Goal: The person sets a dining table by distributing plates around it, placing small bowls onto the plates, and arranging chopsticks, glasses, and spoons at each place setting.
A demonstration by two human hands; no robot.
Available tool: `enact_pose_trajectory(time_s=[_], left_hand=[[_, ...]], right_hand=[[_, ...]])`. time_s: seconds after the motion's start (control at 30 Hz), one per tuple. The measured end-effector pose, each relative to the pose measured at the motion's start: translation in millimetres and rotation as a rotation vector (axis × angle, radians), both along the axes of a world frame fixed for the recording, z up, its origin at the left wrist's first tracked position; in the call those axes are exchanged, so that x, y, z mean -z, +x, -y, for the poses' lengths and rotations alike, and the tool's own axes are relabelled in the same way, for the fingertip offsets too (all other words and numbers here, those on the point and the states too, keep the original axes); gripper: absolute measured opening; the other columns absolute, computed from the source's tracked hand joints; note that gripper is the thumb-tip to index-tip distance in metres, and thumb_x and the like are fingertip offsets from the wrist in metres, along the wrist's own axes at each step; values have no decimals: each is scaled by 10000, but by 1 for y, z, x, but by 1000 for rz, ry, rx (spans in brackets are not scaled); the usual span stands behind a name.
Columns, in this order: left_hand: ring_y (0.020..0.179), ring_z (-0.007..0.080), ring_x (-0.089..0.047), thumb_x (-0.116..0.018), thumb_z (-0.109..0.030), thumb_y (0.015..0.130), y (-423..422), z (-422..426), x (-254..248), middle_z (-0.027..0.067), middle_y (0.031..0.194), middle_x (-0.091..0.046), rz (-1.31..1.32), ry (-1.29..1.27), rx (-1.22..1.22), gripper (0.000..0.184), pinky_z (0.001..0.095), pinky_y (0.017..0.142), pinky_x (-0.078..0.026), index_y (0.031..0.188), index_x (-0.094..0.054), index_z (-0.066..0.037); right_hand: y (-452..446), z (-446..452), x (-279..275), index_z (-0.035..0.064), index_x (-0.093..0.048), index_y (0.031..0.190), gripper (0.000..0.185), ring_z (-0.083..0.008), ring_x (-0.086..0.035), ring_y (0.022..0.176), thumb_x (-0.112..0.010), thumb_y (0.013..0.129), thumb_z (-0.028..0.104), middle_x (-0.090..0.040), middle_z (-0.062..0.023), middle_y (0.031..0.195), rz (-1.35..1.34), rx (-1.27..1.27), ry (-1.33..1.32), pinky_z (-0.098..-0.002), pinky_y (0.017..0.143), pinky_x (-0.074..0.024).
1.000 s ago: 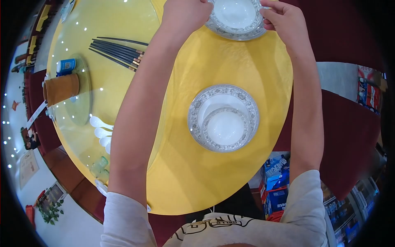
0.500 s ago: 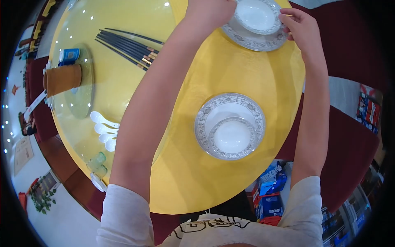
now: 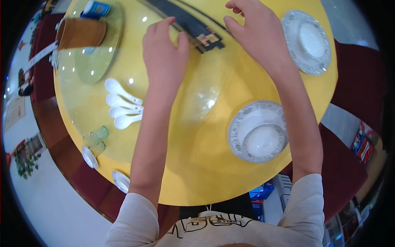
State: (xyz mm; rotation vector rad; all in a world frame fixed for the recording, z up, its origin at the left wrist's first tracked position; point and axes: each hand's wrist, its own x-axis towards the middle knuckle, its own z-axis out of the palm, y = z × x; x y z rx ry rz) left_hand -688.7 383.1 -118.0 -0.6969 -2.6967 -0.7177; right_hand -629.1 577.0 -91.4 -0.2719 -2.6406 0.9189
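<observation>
Hands, left (image 3: 165, 53) and right (image 3: 259, 35): apart, unclosed | black chopsticks (image 3: 189, 21): between them, blurred | contact: unclear

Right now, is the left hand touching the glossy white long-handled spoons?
Apart: the head view shows yellow surface between the left hand and the spoons.

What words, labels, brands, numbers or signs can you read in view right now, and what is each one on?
"HELLO": small letters on the shirt; the larger outlined letters there can't be made out.
Blue can: label too small to read.
Chopsticks: gold marks too blurred to read.
Blue box below the table edge: print unreadable.
Red packaging at far right: too small to read.
</observation>
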Motion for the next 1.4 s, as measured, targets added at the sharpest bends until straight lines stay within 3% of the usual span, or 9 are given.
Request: enact_pose_trajectory(time_s=[0.13, 0.2, 0.27, 0.5, 0.57, 0.97, 1.3, 1.37, 1.4], left_hand=[[1144, 353, -538, -630, -125, 842, 8, 10, 1, 137, 1215, -612, 18, -71, -2, 417, 417, 991, -425, 1250, -593, -47], [1157, 342, -537, -626, -120, 840, 7, 13, 9, 132, 1254, -601, -5, -82, 2, 427, 420, 993, -421, 1258, -589, -44], [1171, 332, -535, -622, -114, 837, 10, 11, 12, 127, 1293, -591, -29, -95, 8, 437, 423, 996, -417, 1266, -586, -40], [1250, 292, -499, -606, -79, 827, 24, 16, 18, 99, 1365, -568, -23, -146, -17, 459, 455, 1016, -381, 1281, -584, -12], [1254, 290, -495, -606, -75, 828, 29, 22, 17, 94, 1365, -569, -22, -144, -43, 454, 455, 1017, -378, 1276, -588, -5], [1226, 298, -501, -619, -69, 828, 58, 65, 13, 92, 1338, -579, 32, -31, -83, 433, 451, 1009, -366, 1256, -592, -8], [1231, 303, -486, -635, -210, 883, 80, 68, 18, 98, 1338, -567, -29, -110, -85, 408, 454, 1015, -346, 1245, -601, -26], [1230, 302, -485, -634, -214, 884, 88, 73, 14, 99, 1337, -568, -30, -131, -79, 410, 454, 1013, -345, 1246, -601, -26], [1233, 300, -484, -634, -209, 881, 92, 76, 11, 98, 1336, -568, -21, -152, -73, 413, 452, 1014, -344, 1250, -600, -25]], right_hand=[[-23, 25, 4, -37, -671, 1049, 288, -374, -617, 935, -648, 816, 132, -634, -236, 991, 6, -49, 61, -430, 804, -506], [-33, 34, 11, -31, -652, 1104, 334, -354, -617, 923, -670, 807, 122, -632, -218, 1014, 68, -66, 108, -414, 784, -512], [-39, 42, 24, 28, -672, 1141, 367, -320, -655, 893, -639, 874, 277, -663, -149, 993, 82, -68, 216, -404, 808, -511], [-43, 68, 26, -7, -662, 1123, 349, -338, -638, 936, -652, 861, 224, -646, -175, 1003, 113, -91, 121, -407, 829, -504], [-41, 70, 37, -2, -686, 1063, 300, -325, -642, 914, -648, 834, 189, -638, -172, 967, -10, -105, 101, -422, 822, -521], [-17, 109, 36, 7, -672, 1118, 313, -322, -637, 923, -650, 836, 142, -643, -150, 985, 40, -165, 33, -403, 824, -509], [-7, 115, 36, 26, -672, 1126, 313, -310, -644, 899, -657, 834, 138, -647, -151, 985, 45, -136, 80, -401, 811, -515], [5, 120, 30, 38, -670, 1095, 282, -297, -642, 876, -671, 833, 141, -644, -134, 957, -204, -85, 216, -401, 798, -515], [17, 122, 25, 38, -670, 1095, 282, -297, -642, 876, -671, 833, 141, -644, -134, 957, -198, -80, 220, -401, 798, -515]])
